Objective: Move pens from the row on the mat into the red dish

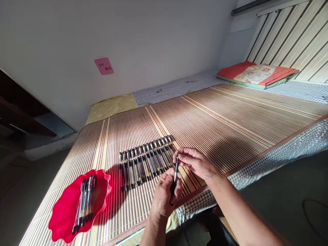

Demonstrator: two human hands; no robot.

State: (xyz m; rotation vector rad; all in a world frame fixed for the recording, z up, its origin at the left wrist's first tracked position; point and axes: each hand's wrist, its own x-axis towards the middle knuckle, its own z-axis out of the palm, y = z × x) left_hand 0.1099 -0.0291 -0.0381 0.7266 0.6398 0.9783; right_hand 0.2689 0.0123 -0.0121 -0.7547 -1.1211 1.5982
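Observation:
A dark pen [175, 173] is held upright at a slant between both hands, over the front edge of the mat. My left hand [165, 191] is wrapped around its lower part. At its upper end, the fingertips of my right hand [196, 162] are closed on the tip. Just beyond my hands lies a row of several capped pens [146, 162], side by side with their caps toward the wall. To the left, a red scalloped plate [61, 213] holds a small bunch of pens [85, 201].
A striped bamboo mat [215, 119] covers the bed, with checked cloth [282, 162] along its front edge. A red and floral folded pillow [258, 73] lies at the far right by a slatted headboard [294, 37]. A pink note [104, 66] is stuck on the wall.

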